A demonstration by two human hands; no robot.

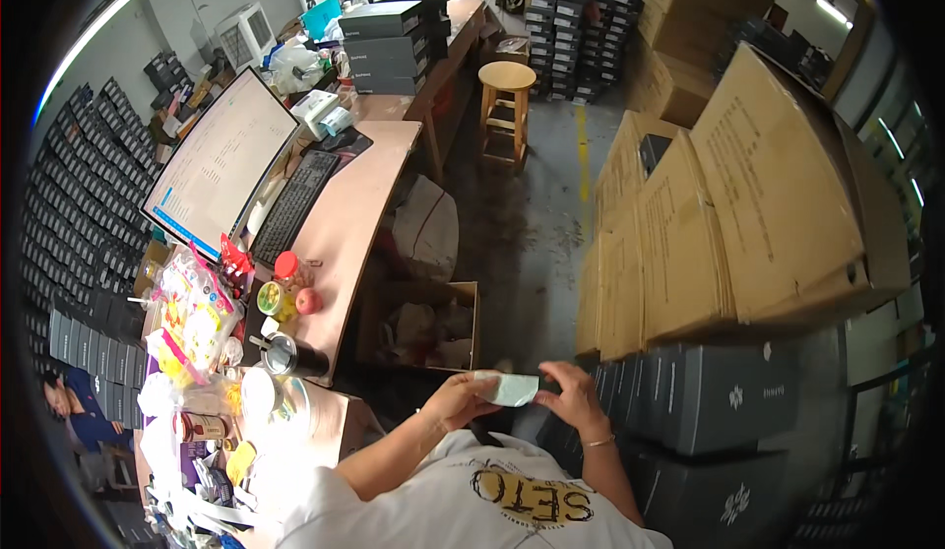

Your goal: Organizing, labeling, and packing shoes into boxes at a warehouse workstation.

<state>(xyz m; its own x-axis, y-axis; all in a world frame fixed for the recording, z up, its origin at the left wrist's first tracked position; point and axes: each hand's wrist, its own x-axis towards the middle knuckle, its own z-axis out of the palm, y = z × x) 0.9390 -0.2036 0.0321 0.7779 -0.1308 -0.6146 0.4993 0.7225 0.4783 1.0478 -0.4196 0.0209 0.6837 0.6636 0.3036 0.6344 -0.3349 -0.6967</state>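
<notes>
Pale paper slip [514,388] pinched between left hand [456,399] and right hand [569,398]; long axis running hand to hand, above floor.

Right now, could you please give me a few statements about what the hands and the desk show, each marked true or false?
1. Both hands hold one small pale slip of paper. True: the left hand grips its left end and the right hand its right end.
2. The wooden stool lies tipped over on the floor. False: it stands upright by the desk.
3. A black keyboard lies on the desk in front of the monitor. True.
4. The brown cartons are stacked to the person's left. False: they are on the right.
5. The monitor is dark. False: its screen is lit.
</notes>
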